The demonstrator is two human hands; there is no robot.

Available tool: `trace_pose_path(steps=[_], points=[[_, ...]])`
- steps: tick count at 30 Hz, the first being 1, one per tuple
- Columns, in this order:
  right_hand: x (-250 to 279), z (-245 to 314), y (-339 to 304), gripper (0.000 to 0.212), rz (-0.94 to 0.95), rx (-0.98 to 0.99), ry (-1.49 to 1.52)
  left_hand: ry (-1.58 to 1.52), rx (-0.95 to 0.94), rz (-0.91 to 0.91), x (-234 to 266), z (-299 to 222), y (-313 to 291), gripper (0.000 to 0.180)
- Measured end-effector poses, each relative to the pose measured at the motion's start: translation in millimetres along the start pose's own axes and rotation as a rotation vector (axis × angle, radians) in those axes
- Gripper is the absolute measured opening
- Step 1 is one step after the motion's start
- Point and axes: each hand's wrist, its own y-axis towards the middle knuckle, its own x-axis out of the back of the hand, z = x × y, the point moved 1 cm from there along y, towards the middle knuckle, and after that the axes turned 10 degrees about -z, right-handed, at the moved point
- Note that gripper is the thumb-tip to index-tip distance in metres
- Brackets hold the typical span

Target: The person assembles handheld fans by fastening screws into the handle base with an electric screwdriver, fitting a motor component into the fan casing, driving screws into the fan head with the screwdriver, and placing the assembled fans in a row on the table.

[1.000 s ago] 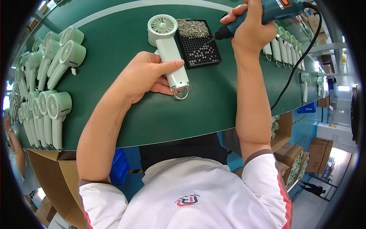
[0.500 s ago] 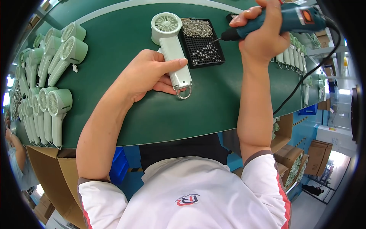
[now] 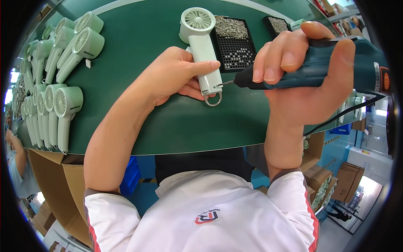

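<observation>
- Right hand [image 3: 310, 80] is wrapped around a driver [image 3: 331, 67], tip at the low end of the fan [image 3: 201, 46] handle, near the ring; that screw looks in progress, not seated.
- Left hand [image 3: 172, 75] clamps the handle flat on the surface [image 3: 168, 126], mid-surface.
- Near edge lies close below; open room there.
- Far right, screw trays [image 3: 235, 42] crowd the fan.
- Far left, more fans [image 3: 58, 101] lie in rows.

I read the pale green handheld fan [image 3: 202, 46] as smooth matt plastic, with a bright metal wire ring at its handle end. The teal electric screwdriver [image 3: 323, 69] looks like satin plastic with a thin steel bit. The green bench mat [image 3: 168, 122] appears matt. Black plastic screw tray [image 3: 235, 44] holds shiny metal screws.
</observation>
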Motion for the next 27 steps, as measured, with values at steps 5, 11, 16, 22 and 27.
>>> trace_pose_path(steps=[5,11,16,22,27], points=[[-25,9,-4,0.060,-0.217,-0.098,-0.272,-0.005,-0.001,-0.008,1,0,0,0.047],[-7,-10,1,0.058,-0.073,-0.031,-0.066,-0.006,0.000,-0.004,1,0,1,0.047],[-30,-19,-4,0.054,-0.290,-0.093,-0.030,-0.005,-0.006,-0.004,2,1,-1,0.047],[-48,-15,-3,0.042,-0.324,-0.105,-0.237,0.034,-0.029,-0.026,0,0,-2,0.044],[-52,-20,-3,0.034,-0.444,-0.159,0.046,0.021,-0.035,-0.033,0,0,-1,0.043]])
